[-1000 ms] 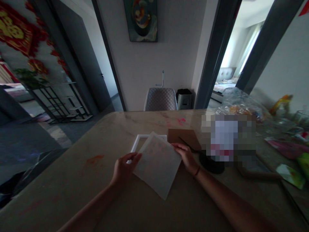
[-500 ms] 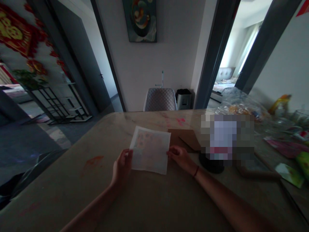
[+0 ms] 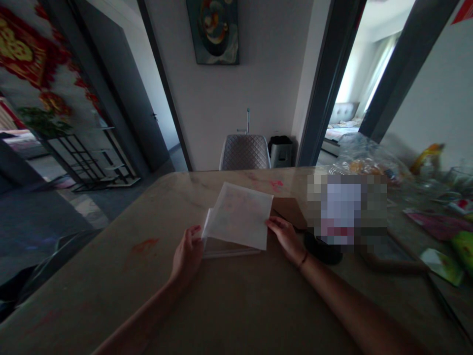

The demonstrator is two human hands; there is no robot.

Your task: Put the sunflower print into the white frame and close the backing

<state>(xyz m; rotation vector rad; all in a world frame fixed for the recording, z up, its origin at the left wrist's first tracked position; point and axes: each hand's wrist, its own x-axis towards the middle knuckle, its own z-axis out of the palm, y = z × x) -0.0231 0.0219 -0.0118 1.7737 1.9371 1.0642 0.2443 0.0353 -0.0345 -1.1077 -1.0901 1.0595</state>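
Observation:
A translucent white sheet (image 3: 242, 217) is tilted over a flat piece with a white border (image 3: 232, 254), near the middle of the table. My right hand (image 3: 286, 239) pinches the sheet at its right edge. At the left, my left hand (image 3: 188, 251) has its fingers closed on the edge of the white-bordered piece. The sheet's lower left corner lies close to those fingertips. Behind the right hand lies a brown card or envelope (image 3: 291, 209), partly covered by the sheet.
On the marble-look table (image 3: 148, 291), a round black base (image 3: 323, 249) stands right of my right hand, below a blurred patch. Farther right are a dark frame (image 3: 397, 266), clear plastic bags (image 3: 369, 158) and a pink packet (image 3: 438, 224). A quilted chair (image 3: 246, 152) stands beyond the far edge.
The translucent sheet has shifted up and right with my right hand and turned, uncovering the white-bordered piece beneath. My left hand has stayed nearly in place.

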